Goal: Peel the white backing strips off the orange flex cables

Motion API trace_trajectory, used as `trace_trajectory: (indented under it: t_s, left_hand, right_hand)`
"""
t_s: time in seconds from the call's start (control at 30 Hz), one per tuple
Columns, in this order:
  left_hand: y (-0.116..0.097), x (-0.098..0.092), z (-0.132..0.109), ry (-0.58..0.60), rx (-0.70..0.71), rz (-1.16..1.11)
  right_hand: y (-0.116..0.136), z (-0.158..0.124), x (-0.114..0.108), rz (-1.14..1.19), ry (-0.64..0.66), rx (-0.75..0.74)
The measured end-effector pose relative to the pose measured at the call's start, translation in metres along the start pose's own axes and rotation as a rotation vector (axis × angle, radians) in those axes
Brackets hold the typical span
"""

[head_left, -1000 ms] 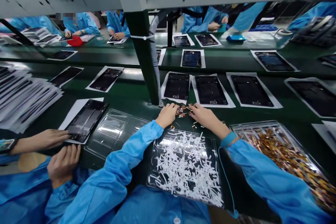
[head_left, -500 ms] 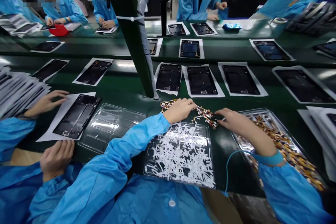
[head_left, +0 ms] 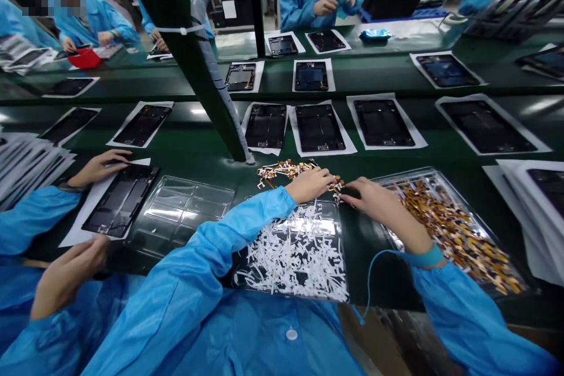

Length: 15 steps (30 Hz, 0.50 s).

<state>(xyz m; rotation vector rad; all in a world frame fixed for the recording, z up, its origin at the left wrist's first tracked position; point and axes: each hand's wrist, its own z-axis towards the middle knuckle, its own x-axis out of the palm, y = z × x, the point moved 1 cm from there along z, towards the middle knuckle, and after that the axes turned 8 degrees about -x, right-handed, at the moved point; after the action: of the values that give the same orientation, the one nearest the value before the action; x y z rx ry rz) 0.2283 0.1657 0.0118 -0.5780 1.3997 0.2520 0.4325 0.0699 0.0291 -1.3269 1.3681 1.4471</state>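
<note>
A loose pile of small flex cables [head_left: 282,170], orange-brown with white bits, lies on the green bench ahead of me. My left hand [head_left: 311,184] reaches across to the pile's right end, fingers curled down and closed on cables there. From the right, my right hand [head_left: 372,201] meets it, thumb and forefinger pinching at a flex cable [head_left: 336,191] on the same end. Which single piece each hand has is too small to tell. Just below my hands, a clear plastic tray [head_left: 345,282] holds many white paper strips [head_left: 295,252].
Right of me, another clear tray [head_left: 440,175] is heaped with flex cables [head_left: 458,235]. An overlapping clear tray [head_left: 189,205] lies left. Beside it a co-worker's hands [head_left: 73,270] handle a black tablet housing [head_left: 121,200]. Housings on white sheets [head_left: 348,138] line the bench behind a green post [head_left: 198,70].
The view has shifted slightly. My hands have drawn closer together at the pile's right end. The co-worker's near hand has moved toward the housing's lower corner.
</note>
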Motion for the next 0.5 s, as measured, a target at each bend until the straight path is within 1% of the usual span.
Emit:
trace_trajectory:
  t_s: [0.1,0.23,0.4,0.5]
  left_hand:
    - [0.001,0.004,0.002,0.004,-0.014,-0.032]
    - [0.002,0.004,0.004,0.014,-0.031,-0.076]
    - [0.002,0.002,0.005,0.028,-0.036,-0.141]
    - [0.003,0.002,0.005,0.034,-0.041,-0.181]
  right_hand:
    - [-0.001,0.003,0.007,-0.012,0.029,0.053]
    - [-0.004,0.002,0.008,0.001,0.014,0.098]
    - [0.003,0.001,0.014,0.061,-0.009,0.034]
    - [0.007,-0.002,0.012,0.111,-0.050,0.000]
